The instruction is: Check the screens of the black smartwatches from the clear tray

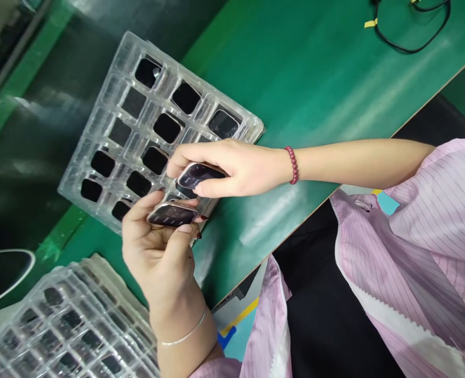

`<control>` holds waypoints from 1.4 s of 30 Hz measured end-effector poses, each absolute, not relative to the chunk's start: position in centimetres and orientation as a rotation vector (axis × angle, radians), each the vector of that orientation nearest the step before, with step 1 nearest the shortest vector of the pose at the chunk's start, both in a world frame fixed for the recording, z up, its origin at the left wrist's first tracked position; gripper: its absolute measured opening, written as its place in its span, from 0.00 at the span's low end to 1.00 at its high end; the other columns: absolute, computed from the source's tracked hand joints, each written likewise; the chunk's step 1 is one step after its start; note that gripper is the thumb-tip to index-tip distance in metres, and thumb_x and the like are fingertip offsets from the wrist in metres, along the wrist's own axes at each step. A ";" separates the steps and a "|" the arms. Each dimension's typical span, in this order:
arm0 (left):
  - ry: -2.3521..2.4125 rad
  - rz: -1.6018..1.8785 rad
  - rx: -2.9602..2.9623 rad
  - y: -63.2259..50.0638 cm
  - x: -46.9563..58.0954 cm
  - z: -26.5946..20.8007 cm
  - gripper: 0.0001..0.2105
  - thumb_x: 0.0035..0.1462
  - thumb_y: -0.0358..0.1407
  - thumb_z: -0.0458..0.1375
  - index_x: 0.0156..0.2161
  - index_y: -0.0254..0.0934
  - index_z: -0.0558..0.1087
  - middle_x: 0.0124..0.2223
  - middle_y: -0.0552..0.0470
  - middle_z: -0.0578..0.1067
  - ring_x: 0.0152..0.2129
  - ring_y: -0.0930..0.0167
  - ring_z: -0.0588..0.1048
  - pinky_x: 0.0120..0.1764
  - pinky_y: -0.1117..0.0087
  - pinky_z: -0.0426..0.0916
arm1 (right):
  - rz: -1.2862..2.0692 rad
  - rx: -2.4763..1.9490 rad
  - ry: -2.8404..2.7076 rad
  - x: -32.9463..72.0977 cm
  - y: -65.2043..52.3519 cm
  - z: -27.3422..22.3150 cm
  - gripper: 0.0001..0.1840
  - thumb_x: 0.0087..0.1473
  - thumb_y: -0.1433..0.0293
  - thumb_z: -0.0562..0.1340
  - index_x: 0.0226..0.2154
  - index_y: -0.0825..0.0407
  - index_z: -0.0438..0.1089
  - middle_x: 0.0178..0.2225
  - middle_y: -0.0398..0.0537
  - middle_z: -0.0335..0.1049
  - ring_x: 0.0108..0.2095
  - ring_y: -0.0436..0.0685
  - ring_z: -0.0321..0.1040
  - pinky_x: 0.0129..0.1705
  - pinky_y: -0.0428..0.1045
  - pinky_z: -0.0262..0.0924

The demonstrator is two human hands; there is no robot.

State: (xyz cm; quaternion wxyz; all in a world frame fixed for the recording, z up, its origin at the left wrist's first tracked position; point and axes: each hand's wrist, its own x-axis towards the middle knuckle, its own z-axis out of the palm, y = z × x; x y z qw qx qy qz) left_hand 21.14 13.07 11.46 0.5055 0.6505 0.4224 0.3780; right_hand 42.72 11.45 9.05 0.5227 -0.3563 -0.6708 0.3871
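Pinched between thumb and fingers, a strapless smartwatch (174,215) with a light metal frame is held by my left hand (157,257); its dark screen shows small text. Just above it, my right hand (240,168) grips a second smartwatch (197,176), also with a lit screen. Both are over the lower right part of a clear plastic tray (98,113). Rows of compartments in that tray hold more dark-screened watches (167,127), several in view. My hands and wrist cover some compartments.
More clear trays (77,283) with dark pieces inside are stacked at the lower left. A black cable (413,51) with a yellow tag (370,23) lies on the green table (295,79) at top right. A white curved rim (31,262) shows at the left edge.
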 end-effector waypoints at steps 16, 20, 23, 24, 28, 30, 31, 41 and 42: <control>0.721 0.762 1.606 14.6 19.6 9.4 0.25 0.60 0.44 0.64 0.60 0.39 0.68 0.49 0.45 0.82 0.36 0.70 0.82 0.37 0.72 0.75 | 1.270 -1.004 -1.443 43.4 10.0 10.4 0.21 0.50 0.79 0.66 0.47 0.48 0.75 0.39 0.47 0.79 0.32 0.56 0.76 0.35 0.51 0.75; 0.699 0.779 1.582 14.5 19.8 9.5 0.23 0.65 0.49 0.61 0.58 0.37 0.71 0.46 0.44 0.83 0.32 0.71 0.81 0.30 0.75 0.70 | 1.246 -1.050 -1.419 43.2 9.5 10.8 0.16 0.54 0.72 0.68 0.46 0.49 0.76 0.39 0.48 0.80 0.29 0.53 0.75 0.32 0.50 0.76; 0.704 0.788 1.557 14.4 19.8 9.7 0.22 0.66 0.52 0.59 0.54 0.36 0.74 0.43 0.45 0.83 0.30 0.71 0.81 0.27 0.75 0.68 | 1.235 -1.063 -1.428 43.3 9.5 10.9 0.13 0.57 0.66 0.70 0.45 0.50 0.76 0.40 0.49 0.80 0.27 0.51 0.74 0.31 0.49 0.75; 0.702 0.797 1.553 14.4 19.9 9.7 0.22 0.65 0.52 0.59 0.54 0.36 0.74 0.43 0.45 0.83 0.29 0.71 0.80 0.27 0.75 0.68 | 1.233 -1.065 -1.432 43.3 9.5 10.9 0.13 0.57 0.65 0.70 0.45 0.50 0.76 0.40 0.49 0.81 0.27 0.51 0.74 0.31 0.49 0.75; 0.702 0.803 1.543 14.4 19.9 9.7 0.23 0.65 0.52 0.60 0.54 0.36 0.75 0.44 0.44 0.84 0.29 0.71 0.81 0.27 0.75 0.68 | 1.201 -1.074 -1.439 43.7 9.6 10.8 0.10 0.61 0.63 0.68 0.44 0.49 0.78 0.36 0.48 0.81 0.24 0.51 0.72 0.29 0.48 0.73; 0.704 0.791 1.540 14.5 19.9 9.6 0.22 0.66 0.52 0.58 0.53 0.35 0.75 0.45 0.43 0.84 0.29 0.71 0.81 0.27 0.74 0.68 | 1.192 -1.079 -1.442 43.7 9.5 10.7 0.10 0.63 0.63 0.66 0.43 0.49 0.78 0.35 0.48 0.82 0.23 0.51 0.71 0.27 0.48 0.72; 0.694 0.793 1.544 14.5 19.9 9.6 0.22 0.66 0.51 0.58 0.53 0.35 0.75 0.45 0.43 0.84 0.29 0.71 0.81 0.27 0.74 0.69 | 1.190 -1.078 -1.444 43.7 9.5 10.7 0.09 0.62 0.63 0.66 0.44 0.49 0.78 0.35 0.48 0.82 0.23 0.51 0.71 0.26 0.48 0.72; 0.639 0.827 1.504 14.5 20.1 9.4 0.21 0.60 0.46 0.66 0.52 0.34 0.74 0.48 0.42 0.82 0.37 0.69 0.82 0.39 0.70 0.77 | 1.115 -1.146 -1.500 43.4 9.3 10.8 0.15 0.55 0.71 0.67 0.46 0.48 0.77 0.41 0.48 0.81 0.27 0.53 0.75 0.32 0.52 0.76; 0.642 0.819 1.500 14.4 20.1 9.6 0.20 0.61 0.46 0.66 0.52 0.34 0.74 0.47 0.42 0.82 0.37 0.69 0.82 0.38 0.71 0.76 | 1.118 -1.160 -1.509 43.4 9.3 10.8 0.14 0.55 0.70 0.67 0.46 0.48 0.77 0.41 0.48 0.80 0.26 0.53 0.74 0.31 0.52 0.76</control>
